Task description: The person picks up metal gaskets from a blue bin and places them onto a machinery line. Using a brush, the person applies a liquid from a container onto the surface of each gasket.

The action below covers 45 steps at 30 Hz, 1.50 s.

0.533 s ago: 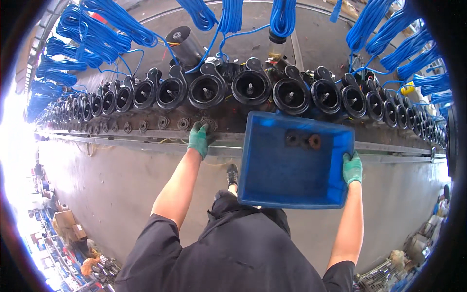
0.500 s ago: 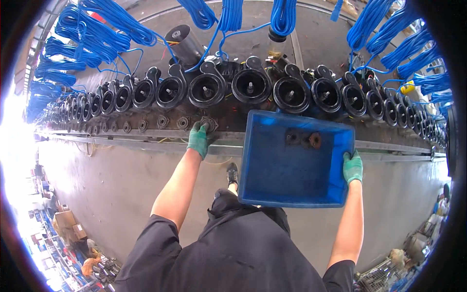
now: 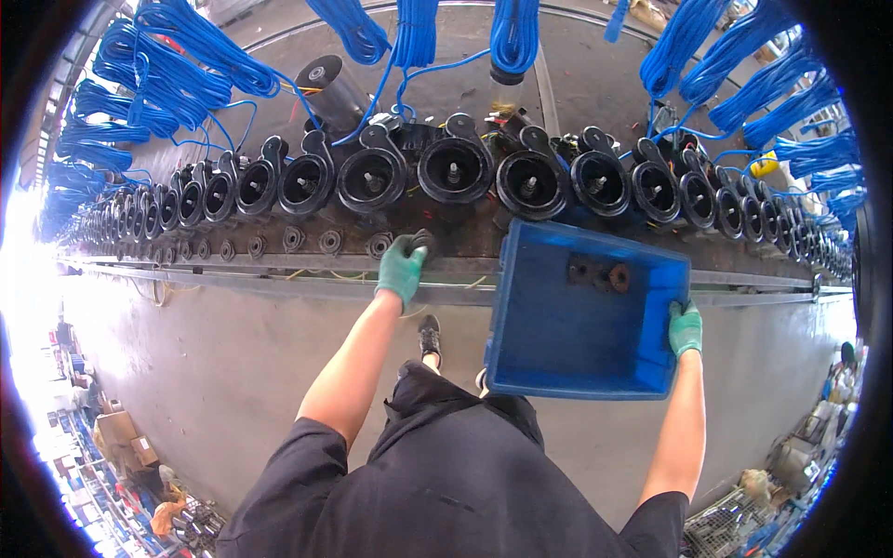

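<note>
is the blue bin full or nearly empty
Nearly empty. The blue bin, gripped at its edge by the right hand, shows mostly bare floor, with a few small round parts at its far end.

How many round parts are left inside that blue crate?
2: both lie side by side at the far end of the blue crate, a dark round part on the left and a brownish round part right beside it. The crate's near wall may hide more.

support: long metal rail bench (image 3: 558, 279) | on it: row of black pump housings (image 3: 456, 167); small round discs (image 3: 330, 242)
</note>
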{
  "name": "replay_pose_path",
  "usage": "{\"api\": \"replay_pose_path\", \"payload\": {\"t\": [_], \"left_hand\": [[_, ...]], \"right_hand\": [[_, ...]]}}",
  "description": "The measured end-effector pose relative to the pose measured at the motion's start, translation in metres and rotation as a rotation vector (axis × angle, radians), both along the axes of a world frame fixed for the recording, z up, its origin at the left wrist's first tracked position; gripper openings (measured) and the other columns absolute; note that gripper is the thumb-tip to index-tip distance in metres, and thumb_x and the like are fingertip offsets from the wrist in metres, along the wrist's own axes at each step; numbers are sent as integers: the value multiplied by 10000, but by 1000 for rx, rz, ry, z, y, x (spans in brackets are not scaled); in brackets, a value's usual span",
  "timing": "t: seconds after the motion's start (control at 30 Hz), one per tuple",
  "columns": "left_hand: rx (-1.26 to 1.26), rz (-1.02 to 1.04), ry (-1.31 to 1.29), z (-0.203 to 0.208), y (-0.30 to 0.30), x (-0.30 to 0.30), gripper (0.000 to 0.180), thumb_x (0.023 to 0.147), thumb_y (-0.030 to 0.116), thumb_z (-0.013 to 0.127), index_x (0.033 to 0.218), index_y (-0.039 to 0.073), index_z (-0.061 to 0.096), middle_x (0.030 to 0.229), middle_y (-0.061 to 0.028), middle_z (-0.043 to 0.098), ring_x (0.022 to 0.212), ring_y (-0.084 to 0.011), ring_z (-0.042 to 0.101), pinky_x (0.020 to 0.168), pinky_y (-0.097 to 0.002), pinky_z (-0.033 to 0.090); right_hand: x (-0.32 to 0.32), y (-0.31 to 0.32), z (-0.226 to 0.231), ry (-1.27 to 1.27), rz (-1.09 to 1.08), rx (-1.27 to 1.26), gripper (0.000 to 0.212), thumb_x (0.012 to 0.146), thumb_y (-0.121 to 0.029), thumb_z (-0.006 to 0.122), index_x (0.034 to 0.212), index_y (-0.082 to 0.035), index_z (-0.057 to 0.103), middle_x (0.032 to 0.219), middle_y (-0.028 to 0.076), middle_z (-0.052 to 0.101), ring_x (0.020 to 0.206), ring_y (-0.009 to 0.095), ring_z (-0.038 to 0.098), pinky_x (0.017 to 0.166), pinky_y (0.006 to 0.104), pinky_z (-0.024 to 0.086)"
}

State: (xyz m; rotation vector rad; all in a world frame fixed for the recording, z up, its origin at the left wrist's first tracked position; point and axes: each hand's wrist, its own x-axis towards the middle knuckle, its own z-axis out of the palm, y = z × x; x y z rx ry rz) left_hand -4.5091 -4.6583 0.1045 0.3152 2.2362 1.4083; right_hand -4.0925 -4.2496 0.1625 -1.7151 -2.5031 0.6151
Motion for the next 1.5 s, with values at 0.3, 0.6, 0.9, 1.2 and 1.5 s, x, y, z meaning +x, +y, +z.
{"api": "replay_pose_path", "payload": {"t": [0.3,0.6,0.9,1.2,1.5], "left_hand": [[-474,-80,720,-13,39,8,535,821,297,771,1245,12,613,1094,-223,700,1016,-428,666,901,-480,547],[3,-413,730,132,103,130,188,902,116,709,1078,50,693,960,-148,726,811,-289,714,749,-369,571],[-371,-1243,965,67,286,194,465,862,166,710,1309,94,605,1235,-193,614,1136,-385,625,926,-481,535],[-375,-1366,1019,0,341,211,354,933,128,550,1277,96,626,1200,-188,648,1062,-368,670,885,-464,552],[-250,-1300,1211,-5,329,209,360,911,127,531,1249,50,627,1117,-166,667,952,-341,664,798,-443,557]], "right_hand": [[16,30,4,55,-2,-38,430,958,-318,589,1308,-72,624,1209,271,665,1142,454,624,967,504,485],[-3,16,25,-50,-52,-84,540,948,-411,569,1310,-11,589,1228,298,649,1172,459,611,1008,521,480],[-6,15,30,-76,-67,-81,548,951,-437,554,1316,-29,590,1217,296,657,1141,464,630,990,521,496],[-2,11,33,-53,-115,-127,468,961,-411,553,1288,-80,607,1193,274,669,1138,466,621,984,522,488],[-4,14,34,-40,-78,-98,477,961,-408,543,1255,-39,616,1162,285,674,1118,471,626,968,524,494]]}}
